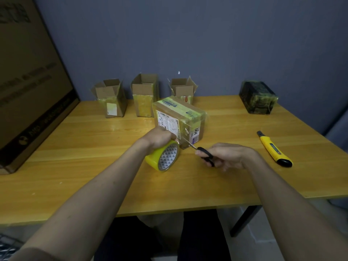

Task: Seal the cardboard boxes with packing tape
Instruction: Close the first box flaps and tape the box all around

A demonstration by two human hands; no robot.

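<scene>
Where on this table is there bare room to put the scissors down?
Bare wood lies between the right hand and the utility knife, and left of the tape roll toward the big carton. Crowded along the back by the open boxes.

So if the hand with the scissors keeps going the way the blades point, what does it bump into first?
Probably the taped box. The right hand aims the scissors up-left at its near corner, right beside the tape roll. Depth is hard to judge.
</scene>
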